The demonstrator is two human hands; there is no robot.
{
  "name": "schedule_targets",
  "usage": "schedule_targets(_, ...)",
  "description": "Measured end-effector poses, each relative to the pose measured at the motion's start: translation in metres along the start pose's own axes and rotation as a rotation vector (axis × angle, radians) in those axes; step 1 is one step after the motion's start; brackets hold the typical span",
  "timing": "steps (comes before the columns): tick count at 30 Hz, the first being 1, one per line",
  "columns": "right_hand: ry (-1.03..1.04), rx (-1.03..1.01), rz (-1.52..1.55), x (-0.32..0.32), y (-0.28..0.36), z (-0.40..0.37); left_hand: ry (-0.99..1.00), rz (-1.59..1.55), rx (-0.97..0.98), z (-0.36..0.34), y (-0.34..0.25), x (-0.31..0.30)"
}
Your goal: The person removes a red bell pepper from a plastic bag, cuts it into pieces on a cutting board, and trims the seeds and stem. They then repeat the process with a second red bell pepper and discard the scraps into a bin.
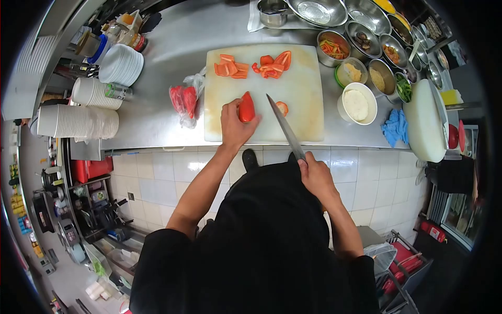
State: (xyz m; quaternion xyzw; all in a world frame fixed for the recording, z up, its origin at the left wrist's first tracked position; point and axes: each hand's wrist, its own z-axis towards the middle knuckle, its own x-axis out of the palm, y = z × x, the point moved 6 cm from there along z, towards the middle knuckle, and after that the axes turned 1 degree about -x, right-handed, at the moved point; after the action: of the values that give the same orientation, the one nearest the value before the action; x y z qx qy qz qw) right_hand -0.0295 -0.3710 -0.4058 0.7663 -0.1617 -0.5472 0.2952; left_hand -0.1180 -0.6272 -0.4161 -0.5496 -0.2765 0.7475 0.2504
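Note:
My left hand [236, 127] is closed around a red bell pepper [246, 108] at the front of the white cutting board [298, 118]. In my right hand [316, 174] is the handle of a long kitchen knife [285, 127]; its blade slants up and left over the board, the tip just right of the pepper. Beside the blade lies a small cut-off pepper end [282, 108]. Toward the back of the board are two groups of cut red pepper pieces, one at the left [230, 68] and one at the right [273, 66].
Left of the board lies a plastic bag of red peppers [184, 100]. Stacks of white bowls [78, 121] and lids [121, 65] stand at the counter's left. On the right are a white tub [357, 103], metal bowls of ingredients [333, 48] and a blue cloth [395, 127].

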Motion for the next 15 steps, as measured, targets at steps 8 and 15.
schedule_targets(8, 0.039, -0.079, -0.109, 0.000, 0.031, 0.018, 0.137, -0.218, 0.055, 0.016, 0.027, 0.002)
schedule_targets(15, 0.164, -0.057, -0.234, -0.008, 0.051, 0.018, 0.188, -0.161, 0.169, 0.022, 0.021, 0.000)
